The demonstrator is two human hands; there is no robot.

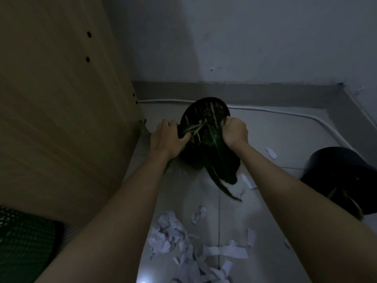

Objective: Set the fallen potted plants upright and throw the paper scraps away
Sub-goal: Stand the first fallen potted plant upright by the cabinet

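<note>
Gripping the rim of the black potted plant [206, 127] near the floor's [275, 139] far edge, left hand [169, 139] and right hand [234, 132] were clamped on opposite sides, pot tilted; soil could spill or leaves get crushed under fingers. Second pot [342, 176] lay toppled by the right edge, and paper scraps [183, 237] at the near edge could slip underfoot.

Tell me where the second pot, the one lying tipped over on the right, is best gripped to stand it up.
Probably by its rim, one hand on each side, as both hands now hold the first pot. The fallen pot lies with its base toward the wall and its mouth and leaves toward the camera, so coming from the near, leafy end looks best. Dim light hides the rim's detail.
</note>
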